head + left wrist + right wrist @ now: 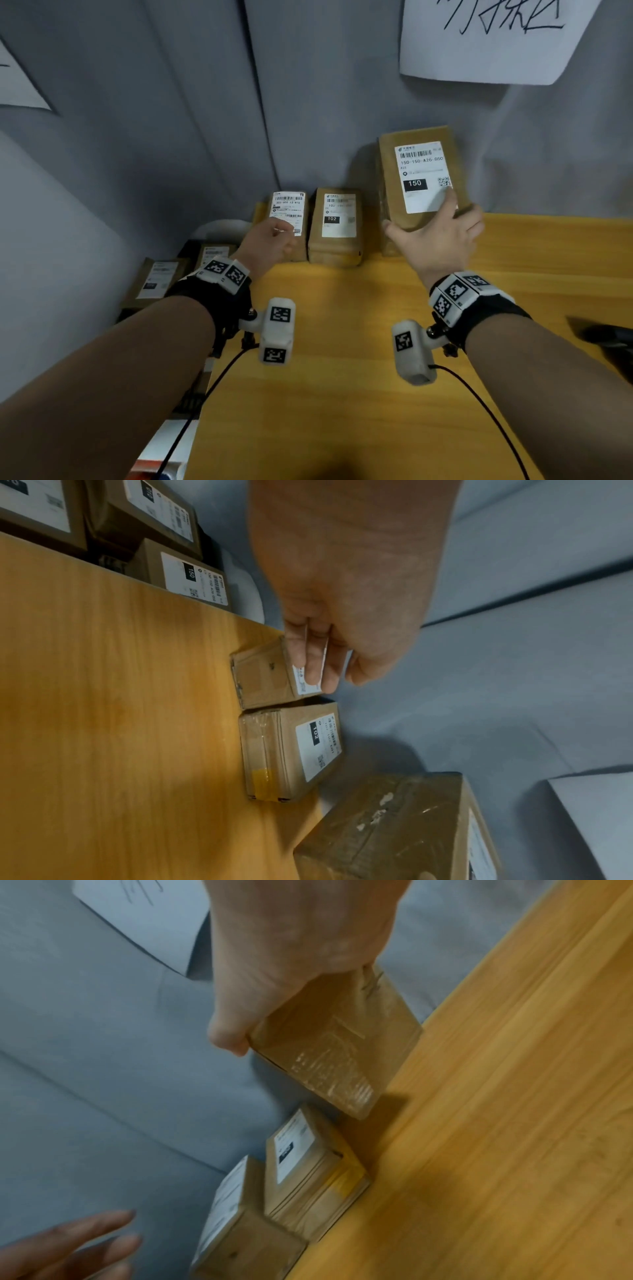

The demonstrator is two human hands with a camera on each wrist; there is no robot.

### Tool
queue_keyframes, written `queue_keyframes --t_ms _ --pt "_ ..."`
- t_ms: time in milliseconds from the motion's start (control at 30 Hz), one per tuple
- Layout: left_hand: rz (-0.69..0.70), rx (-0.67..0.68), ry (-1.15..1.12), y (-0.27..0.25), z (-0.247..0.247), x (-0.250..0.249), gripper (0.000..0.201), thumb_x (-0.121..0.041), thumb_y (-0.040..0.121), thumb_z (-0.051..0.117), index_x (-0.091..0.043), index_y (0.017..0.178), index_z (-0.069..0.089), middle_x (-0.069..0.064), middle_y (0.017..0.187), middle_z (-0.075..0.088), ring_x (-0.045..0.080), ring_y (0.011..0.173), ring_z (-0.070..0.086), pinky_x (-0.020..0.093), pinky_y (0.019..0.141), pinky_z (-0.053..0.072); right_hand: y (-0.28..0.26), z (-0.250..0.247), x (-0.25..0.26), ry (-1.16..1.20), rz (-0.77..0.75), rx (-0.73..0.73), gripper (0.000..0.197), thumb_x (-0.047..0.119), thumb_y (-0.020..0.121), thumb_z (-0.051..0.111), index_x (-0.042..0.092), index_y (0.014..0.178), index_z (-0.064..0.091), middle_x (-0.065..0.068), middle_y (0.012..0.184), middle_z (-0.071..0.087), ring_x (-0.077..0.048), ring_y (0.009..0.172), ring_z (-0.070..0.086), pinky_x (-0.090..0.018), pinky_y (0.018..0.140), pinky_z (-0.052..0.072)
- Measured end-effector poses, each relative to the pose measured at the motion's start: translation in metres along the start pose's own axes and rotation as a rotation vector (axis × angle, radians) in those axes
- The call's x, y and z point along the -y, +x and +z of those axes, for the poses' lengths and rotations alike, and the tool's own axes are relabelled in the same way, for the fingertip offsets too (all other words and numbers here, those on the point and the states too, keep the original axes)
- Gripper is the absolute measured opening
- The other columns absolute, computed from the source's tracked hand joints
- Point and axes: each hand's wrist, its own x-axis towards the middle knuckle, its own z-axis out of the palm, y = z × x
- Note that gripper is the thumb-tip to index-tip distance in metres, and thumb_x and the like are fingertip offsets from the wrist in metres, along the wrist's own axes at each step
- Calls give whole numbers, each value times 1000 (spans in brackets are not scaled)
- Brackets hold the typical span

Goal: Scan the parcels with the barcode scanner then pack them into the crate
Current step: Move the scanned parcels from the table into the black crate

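**Inspector:** Status of the hands?

**Assistant:** The right hand (442, 233) grips the parcel marked 150 (423, 178), fingers over the labelled face and thumb at the near left corner. The parcel is tilted up, label toward the head camera, at about one o'clock on the tabletop (342, 342). The left hand (270, 241) lies with relaxed, fairly straight fingers on the label of the small parcel (267, 673) at eleven o'clock; it touches and does not pinch.

**Inspector:** Other parcels?

**Assistant:** The parcel marked 102 (335, 226) stands at twelve o'clock, just beside the small one. More labelled parcels (161, 281) lie below the tabletop edge at nine o'clock; I judge that to be the crate, though its walls are barely visible.

**Inspector:** And the scanner?

**Assistant:** A dark object (606, 339) sits at three o'clock. I cannot tell whether it is the scanner.

**Inspector:** Advice for the step in hand?

**Assistant:** Keep the fingers off the barcode at the label's top and hold the face flat and steady for scanning.

**Inspector:** Surroundings?

**Assistant:** A yellow wood-grain tabletop against grey cloth hanging (171, 120), with a handwritten paper sheet (489, 37) pinned at one o'clock.
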Motion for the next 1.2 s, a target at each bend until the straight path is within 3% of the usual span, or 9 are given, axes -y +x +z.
queue_keyframes --t_ms 233,333,400,500,700,833,933,1033,1200 --pt "-20 -105 -60 -25 -65 18 8 -9 94 53 -12 94 60 3 83 64 11 72 57 20 67 47 -60 -5 62 219 -197 108 109 66 60 75 23 147 25 -23 151 16 -40 139 17 -46 111 28" --pt "-73 -131 -125 -35 -103 38 11 -19 96 53 -17 89 61 11 96 67 21 85 61 35 81 50 -84 11 97 281 -315 239 110 69 59 73 26 147 24 -20 152 14 -37 142 13 -47 115 24" --pt "-115 -120 -152 -43 -127 52 15 -31 97 53 -18 102 60 11 111 66 26 99 63 43 94 51 -103 26 120 307 -359 327 111 71 58 72 30 147 22 -17 153 12 -35 144 11 -49 117 23" --pt "-176 -73 -196 -57 -155 68 44 -47 95 50 -24 132 45 -3 127 55 15 107 57 38 91 50 -136 52 153 361 -379 465 109 69 58 73 34 147 21 -11 153 13 -31 144 11 -50 117 23" --pt "-339 29 -326 -63 -190 117 85 -54 88 54 -48 149 -5 -14 147 37 16 130 42 38 90 49 -211 112 192 453 -289 656 111 63 59 78 33 148 18 -6 147 16 -25 141 12 -37 118 19" --pt "-374 89 -362 -53 -198 159 98 -63 78 61 -50 149 -6 -17 144 36 13 130 41 30 87 49 -249 151 199 447 -160 701 110 64 59 76 36 146 16 -5 137 22 -24 134 19 -35 110 26" --pt "-480 162 -416 -48 -201 195 120 -77 52 74 -54 147 5 -11 151 37 21 134 42 48 104 42 -268 171 196 373 -112 767 109 72 57 70 39 146 16 -4 134 25 -25 131 24 -39 110 31" --pt "-628 231 -344 -48 -203 224 79 -65 73 66 -47 141 29 -3 131 55 25 118 55 49 87 52 -274 187 190 414 -46 855 86 76 66 61 38 139 34 0 125 31 -21 125 37 -38 109 37" --pt "-770 304 -240 -44 -204 270 44 -40 88 63 -31 129 48 9 117 62 29 105 61 39 71 51 -270 224 183 193 -119 927 29 34 96 53 23 122 52 -9 122 51 -19 92 56 -22 72 41"
